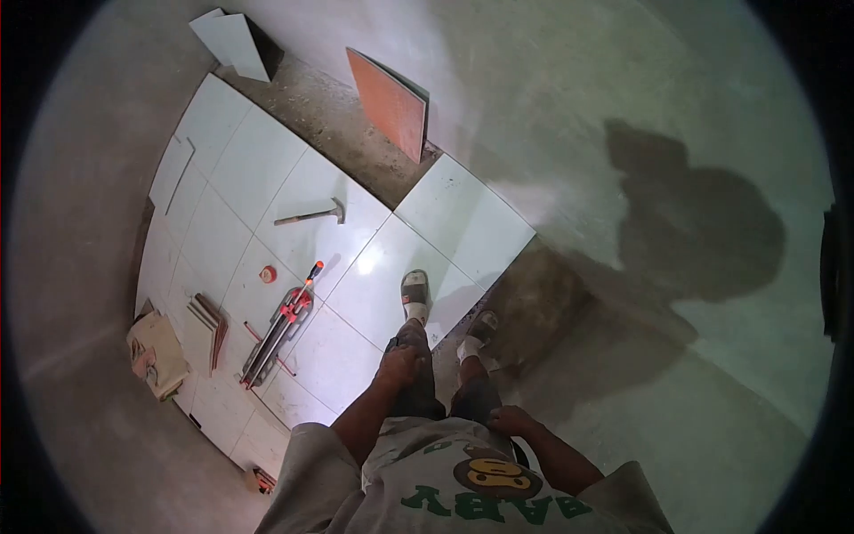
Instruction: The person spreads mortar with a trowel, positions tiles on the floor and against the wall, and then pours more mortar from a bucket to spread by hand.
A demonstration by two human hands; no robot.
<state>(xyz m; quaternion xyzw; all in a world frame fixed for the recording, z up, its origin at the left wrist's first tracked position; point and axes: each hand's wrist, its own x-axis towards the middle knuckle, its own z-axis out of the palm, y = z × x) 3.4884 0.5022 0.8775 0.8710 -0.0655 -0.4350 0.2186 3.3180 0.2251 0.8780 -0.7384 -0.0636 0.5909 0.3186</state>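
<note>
My left hand (400, 365) is closed in front of my left thigh, against the dark trousers (425, 378). Whether it grips the cloth or something small cannot be made out. Beside the right thigh, near the shirt's hem, my right hand (510, 420) has its fingers curled, and what lies in them is hidden. One sandalled foot (414, 294) stands on the white floor tiles (334, 267); the other foot (480, 331) is on bare rough ground. Nearest the left hand on the floor is a red manual tile cutter (283, 325).
A hammer (311, 215) and a red tape roll (268, 274) lie on the tiles. Stacked tile strips (209, 329) and a cardboard piece (158, 356) are at left. An orange-backed tile (389, 104) and white tiles (236, 43) lean on the wall beside an untiled strip (338, 133).
</note>
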